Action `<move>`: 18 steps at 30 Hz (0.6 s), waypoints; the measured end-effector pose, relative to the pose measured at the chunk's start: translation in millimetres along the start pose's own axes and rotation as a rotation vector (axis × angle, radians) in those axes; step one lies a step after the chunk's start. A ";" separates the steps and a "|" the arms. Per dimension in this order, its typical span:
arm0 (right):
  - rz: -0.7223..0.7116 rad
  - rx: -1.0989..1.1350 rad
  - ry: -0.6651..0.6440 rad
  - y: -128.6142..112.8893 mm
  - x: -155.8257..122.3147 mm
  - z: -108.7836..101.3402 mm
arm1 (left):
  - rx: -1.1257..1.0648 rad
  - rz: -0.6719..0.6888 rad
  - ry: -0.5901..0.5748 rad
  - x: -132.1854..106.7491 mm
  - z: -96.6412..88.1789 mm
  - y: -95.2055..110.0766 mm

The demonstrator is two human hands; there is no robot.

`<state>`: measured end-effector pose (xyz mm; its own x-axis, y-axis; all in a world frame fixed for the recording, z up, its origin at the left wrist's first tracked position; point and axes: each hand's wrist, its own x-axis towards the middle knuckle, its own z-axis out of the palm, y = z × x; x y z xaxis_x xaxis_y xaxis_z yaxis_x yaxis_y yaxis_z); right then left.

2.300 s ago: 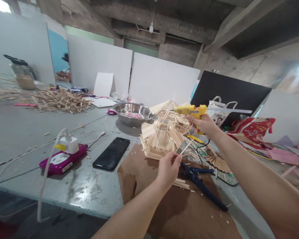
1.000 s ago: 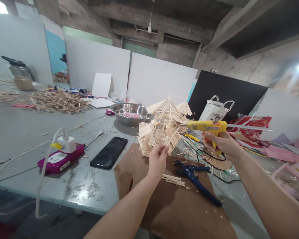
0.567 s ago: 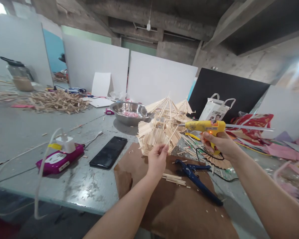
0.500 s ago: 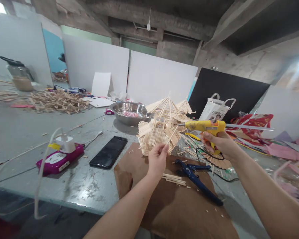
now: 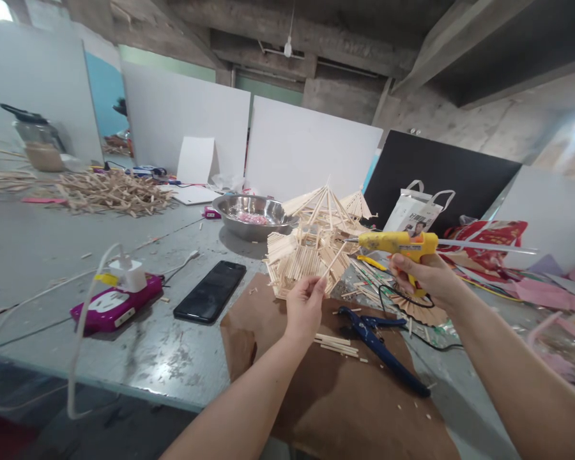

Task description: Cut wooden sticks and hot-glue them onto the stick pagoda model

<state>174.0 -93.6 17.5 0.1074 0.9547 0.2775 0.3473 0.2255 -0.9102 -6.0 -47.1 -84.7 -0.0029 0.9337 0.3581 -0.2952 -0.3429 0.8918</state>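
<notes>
Between thumb and fingers, my left hand (image 5: 305, 303) pinches a thin wooden stick (image 5: 335, 259) that slants up to the right. My right hand (image 5: 419, 275) is wrapped around a yellow hot glue gun (image 5: 397, 241), its nozzle pointing left at the stick's upper end; whether the two touch I cannot tell. A long clear glue stick (image 5: 489, 245) sticks out of the gun's back. Just behind my left hand stands a small model building of wooden sticks (image 5: 299, 259), with pointed stick roofs (image 5: 323, 204) behind it.
Brown paper (image 5: 326, 396) carries blue-handled pliers (image 5: 383, 354) and several loose sticks (image 5: 338, 345). Left of it lie a black phone (image 5: 211, 292) and a purple power strip (image 5: 110, 311) with a white cable. A steel bowl (image 5: 253, 223) and a heap of wood pieces (image 5: 115, 193) stand farther back.
The glue gun and my right hand have shifted very slightly to the right. My left hand keeps its pinch on the stick, and the view has moved a little.
</notes>
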 end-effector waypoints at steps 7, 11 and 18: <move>-0.007 0.011 -0.012 -0.1 -0.9 -1.3 | -0.003 -0.005 0.007 1.2 0.0 -1.4; -0.008 0.016 -0.008 0.9 -2.4 -1.0 | -0.001 -0.006 0.007 0.9 0.0 -0.3; 0.046 -0.001 -0.071 8.0 -12.6 -7.5 | -0.027 -0.036 0.039 2.7 -1.4 4.9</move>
<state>182.4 -105.3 9.1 0.0570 0.9754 0.2130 0.3445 0.1810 -0.9212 -8.8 -46.1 -79.7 -0.0285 0.9487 0.3149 -0.3210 -0.3071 0.8959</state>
